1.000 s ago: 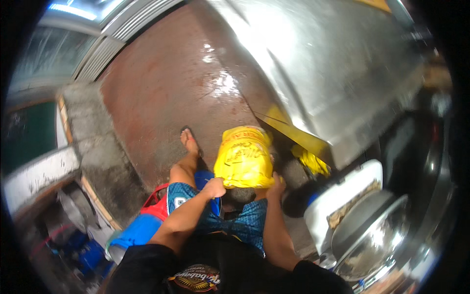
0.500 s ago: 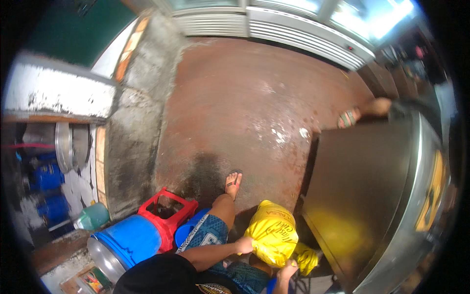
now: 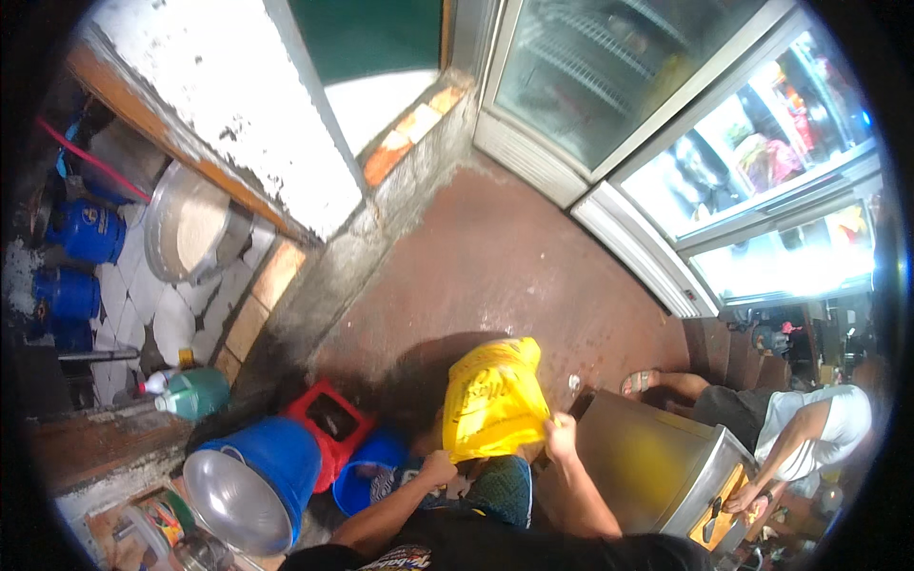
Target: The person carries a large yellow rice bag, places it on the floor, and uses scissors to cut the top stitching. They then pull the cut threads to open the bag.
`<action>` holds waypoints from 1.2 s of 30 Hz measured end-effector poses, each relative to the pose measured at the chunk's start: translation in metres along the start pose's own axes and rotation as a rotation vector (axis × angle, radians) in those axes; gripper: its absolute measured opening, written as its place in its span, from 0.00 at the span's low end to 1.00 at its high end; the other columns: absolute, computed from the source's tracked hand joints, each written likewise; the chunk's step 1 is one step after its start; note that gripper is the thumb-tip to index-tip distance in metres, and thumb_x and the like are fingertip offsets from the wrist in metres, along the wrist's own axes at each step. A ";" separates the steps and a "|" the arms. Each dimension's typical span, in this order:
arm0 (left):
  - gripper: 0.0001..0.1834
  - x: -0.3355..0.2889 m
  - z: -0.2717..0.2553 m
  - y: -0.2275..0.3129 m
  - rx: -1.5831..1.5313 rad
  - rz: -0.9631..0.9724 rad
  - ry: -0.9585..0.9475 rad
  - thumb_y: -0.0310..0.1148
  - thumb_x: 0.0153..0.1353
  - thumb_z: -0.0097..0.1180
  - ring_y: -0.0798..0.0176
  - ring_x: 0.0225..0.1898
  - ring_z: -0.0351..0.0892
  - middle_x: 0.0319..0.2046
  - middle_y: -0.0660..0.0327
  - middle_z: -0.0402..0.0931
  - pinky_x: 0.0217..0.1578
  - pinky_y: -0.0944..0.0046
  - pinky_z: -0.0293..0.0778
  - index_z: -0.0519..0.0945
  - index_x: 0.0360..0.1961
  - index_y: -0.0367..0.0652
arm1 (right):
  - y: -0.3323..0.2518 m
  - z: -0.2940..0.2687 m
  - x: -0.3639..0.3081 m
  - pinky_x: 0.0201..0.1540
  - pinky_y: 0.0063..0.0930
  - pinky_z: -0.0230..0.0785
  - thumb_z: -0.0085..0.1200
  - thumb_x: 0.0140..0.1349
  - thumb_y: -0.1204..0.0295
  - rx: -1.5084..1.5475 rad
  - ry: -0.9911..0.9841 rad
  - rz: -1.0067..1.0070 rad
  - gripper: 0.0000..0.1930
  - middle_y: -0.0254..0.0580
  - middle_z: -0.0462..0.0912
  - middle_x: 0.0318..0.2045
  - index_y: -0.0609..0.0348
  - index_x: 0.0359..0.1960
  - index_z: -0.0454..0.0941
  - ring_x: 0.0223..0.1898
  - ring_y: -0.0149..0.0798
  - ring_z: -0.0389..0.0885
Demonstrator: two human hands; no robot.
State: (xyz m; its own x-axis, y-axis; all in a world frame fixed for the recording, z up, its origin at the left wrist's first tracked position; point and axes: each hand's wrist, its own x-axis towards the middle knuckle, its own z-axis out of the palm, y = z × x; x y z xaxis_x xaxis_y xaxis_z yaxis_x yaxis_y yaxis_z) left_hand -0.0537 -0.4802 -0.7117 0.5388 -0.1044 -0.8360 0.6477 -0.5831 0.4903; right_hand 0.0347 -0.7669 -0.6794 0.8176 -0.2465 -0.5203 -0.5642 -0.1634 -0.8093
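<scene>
A yellow plastic bag (image 3: 493, 390) with dark lettering hangs between my two hands in front of my knees. It looks bulky and its far end is stretched out over the floor; what is inside does not show. Closed on its near left corner is my left hand (image 3: 438, 469). My right hand (image 3: 560, 438) grips the near right corner, raised a little higher. Both forearms reach up from the lower edge.
To my left stand a red plastic stool (image 3: 330, 419), a blue drum (image 3: 276, 452) with a metal basin (image 3: 233, 497) on it, and a blue bucket (image 3: 367, 466). A steel-topped table (image 3: 628, 457) is at my right; another person works at a cutting board (image 3: 728, 509). Glass-door fridges (image 3: 609, 105) line the back.
My view has turned right and tilted up. The yellow bag has been lifted and spread between my hands, with my right hand raised. The other person's arms and cutting board now show.
</scene>
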 end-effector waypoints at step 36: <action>0.38 0.203 -0.405 0.111 0.141 -0.312 0.857 0.36 0.59 0.57 0.37 0.71 0.59 0.68 0.42 0.63 0.67 0.35 0.57 0.66 0.72 0.45 | -0.173 0.176 0.414 0.24 0.27 0.65 0.59 0.66 0.54 -0.844 -1.121 0.453 0.13 0.29 0.73 0.26 0.47 0.40 0.75 0.22 0.32 0.72</action>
State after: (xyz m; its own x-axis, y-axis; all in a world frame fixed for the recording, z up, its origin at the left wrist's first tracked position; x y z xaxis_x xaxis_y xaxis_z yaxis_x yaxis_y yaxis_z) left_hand 0.3458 -0.2396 -0.7272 0.6017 0.6737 -0.4290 0.7895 -0.5830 0.1919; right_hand 0.4912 -0.6729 -0.8031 -0.0052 0.3598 -0.9330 -0.3669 -0.8687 -0.3330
